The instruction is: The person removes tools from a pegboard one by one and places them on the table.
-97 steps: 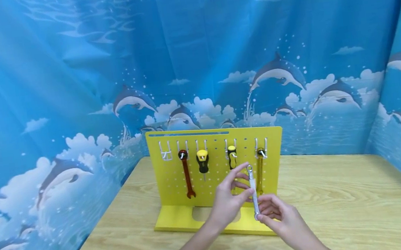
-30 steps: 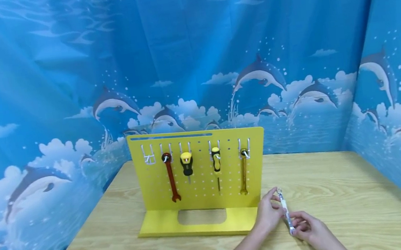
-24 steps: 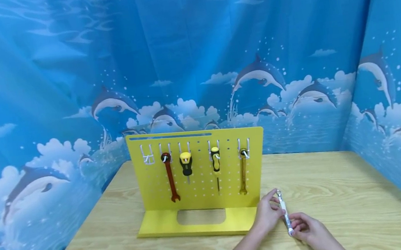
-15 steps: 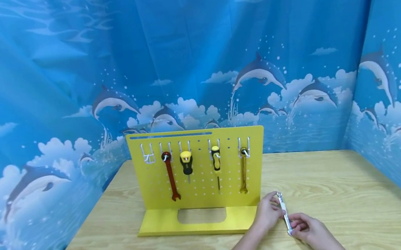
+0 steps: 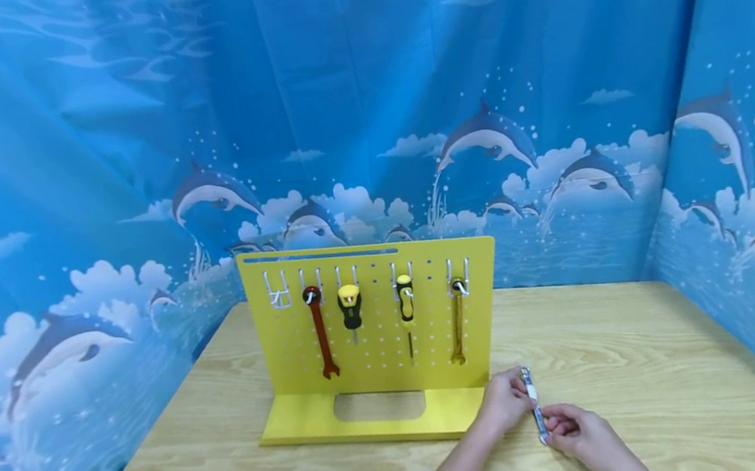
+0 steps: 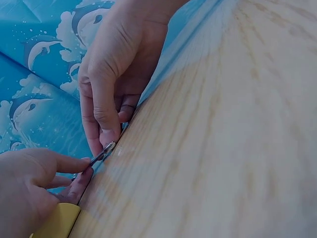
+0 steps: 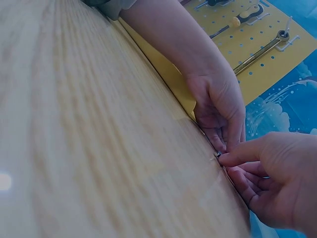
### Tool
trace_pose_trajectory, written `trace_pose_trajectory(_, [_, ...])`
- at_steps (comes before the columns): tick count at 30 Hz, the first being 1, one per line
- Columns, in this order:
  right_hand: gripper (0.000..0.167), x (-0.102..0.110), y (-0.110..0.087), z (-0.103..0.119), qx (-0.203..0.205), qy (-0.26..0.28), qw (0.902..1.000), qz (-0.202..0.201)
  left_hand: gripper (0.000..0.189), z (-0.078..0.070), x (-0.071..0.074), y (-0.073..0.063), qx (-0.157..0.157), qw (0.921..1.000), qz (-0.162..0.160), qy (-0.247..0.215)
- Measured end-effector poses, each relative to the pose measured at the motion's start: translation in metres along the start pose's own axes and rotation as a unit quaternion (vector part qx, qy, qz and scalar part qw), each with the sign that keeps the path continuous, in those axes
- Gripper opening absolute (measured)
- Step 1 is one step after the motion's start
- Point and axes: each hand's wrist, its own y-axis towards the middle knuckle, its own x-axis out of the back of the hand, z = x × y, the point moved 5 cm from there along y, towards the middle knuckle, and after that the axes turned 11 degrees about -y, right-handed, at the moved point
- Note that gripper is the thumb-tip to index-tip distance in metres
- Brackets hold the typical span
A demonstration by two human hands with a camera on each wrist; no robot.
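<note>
A silver combination wrench (image 5: 535, 408) lies low over the table to the right of the yellow pegboard (image 5: 377, 352). My left hand (image 5: 504, 401) pinches it toward its far end. The near end is between the thumb and fingers of my right hand (image 5: 585, 437). In the left wrist view, the wrench (image 6: 102, 152) runs from the left hand (image 6: 29, 183) to the right hand's (image 6: 121, 64) fingertips, close to the tabletop. Whether it touches the wood is hard to tell. Fingers hide most of it in the right wrist view.
On the pegboard's hooks hang a red wrench (image 5: 322, 335), a stubby screwdriver (image 5: 351, 308), a longer yellow-black screwdriver (image 5: 406, 302) and a gold wrench (image 5: 458, 323). A white hook (image 5: 279, 297) at far left bears nothing. A dolphin-print curtain (image 5: 350, 114) surrounds the wooden table (image 5: 606, 341).
Both hands have carried the silver wrench from in front of the pegboard rightward and down toward the tabletop. Over the last second its far end dips slightly. The head view has turned right.
</note>
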Motion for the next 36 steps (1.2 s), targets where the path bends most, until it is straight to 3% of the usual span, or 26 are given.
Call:
trace_pose_trajectory(9, [0.034, 0.0006, 0.0011, 0.0019, 0.024, -0.016, 0.9995, -0.009, 0.043, -0.0019, 0.0026, -0.0006, -0.008, 0.9994, 0.022, 0.024])
trace_pose_trajectory(13, [0.033, 0.0000, 0.0007, 0.0010, 0.028, -0.023, 0.9993, -0.012, 0.048, -0.0011, 0.0025, 0.0000, -0.001, 0.9994, 0.021, 0.027])
trace_pose_trajectory(19, [0.033, -0.0001, -0.0007, 0.0012, 0.024, -0.026, 0.9993, -0.014, 0.050, -0.0011, 0.0017, -0.0002, 0.003, 0.9993, 0.018, 0.032])
trace_pose_trajectory(29, [0.036, 0.0023, -0.0003, 0.0033, 0.001, -0.037, 0.9991, -0.021, 0.031, -0.0018, 0.0007, -0.0001, 0.006, 0.9986, 0.010, 0.052])
trace_pose_trajectory(36, [0.038, 0.0023, -0.0003, 0.0029, -0.004, -0.033, 0.9993, -0.016, 0.045, -0.0023, 0.0008, -0.0012, 0.008, 0.9988, 0.005, 0.048])
